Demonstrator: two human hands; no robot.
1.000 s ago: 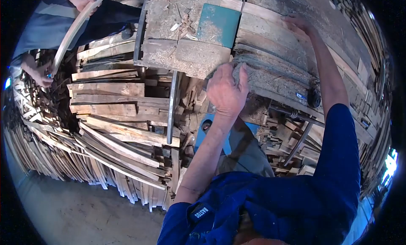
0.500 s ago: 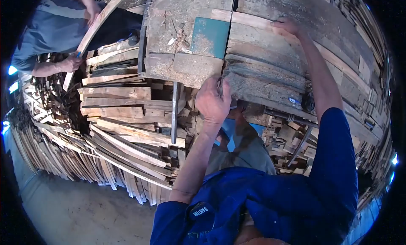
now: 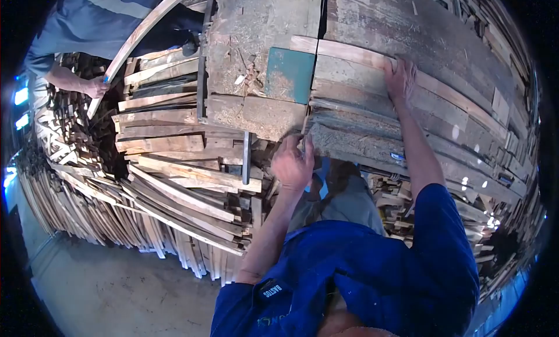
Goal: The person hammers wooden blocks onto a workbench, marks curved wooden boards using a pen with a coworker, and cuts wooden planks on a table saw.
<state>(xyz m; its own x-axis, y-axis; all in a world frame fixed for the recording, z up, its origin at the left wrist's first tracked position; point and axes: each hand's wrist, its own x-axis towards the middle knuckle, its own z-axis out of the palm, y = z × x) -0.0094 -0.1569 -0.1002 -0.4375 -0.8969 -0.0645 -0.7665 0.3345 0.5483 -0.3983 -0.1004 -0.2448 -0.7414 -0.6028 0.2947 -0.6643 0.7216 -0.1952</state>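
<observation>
My left hand [image 3: 293, 164] is at the near edge of the worn wooden work table [image 3: 355, 136], just below the end of the dark slot [image 3: 317, 49]. Its thumb and fingers come together in a pinch; what lies between them is too small to make out. Further off, my right hand [image 3: 400, 81] rests over a long pale wooden strip [image 3: 349, 53], fingers stretched forward and partly smeared by motion. The strip lies across the table, its left end past the slot. A green plate [image 3: 288, 75], dusted with sawdust, is set left of the slot.
At the upper left, a co-worker's hand [image 3: 96, 87] holds a long curved wooden slat [image 3: 137, 37]. Stacked boards [image 3: 160, 145] fill the left side beside a metal bar [image 3: 247, 158]. Wood offcuts [image 3: 402, 200] lie under the table. Concrete floor [image 3: 128, 284] shows lower left.
The view has shifted, so the table appears lower. My right hand has drawn slightly nearer to me over the strip, its fingers now pointing forward. My left hand stays at the table edge.
</observation>
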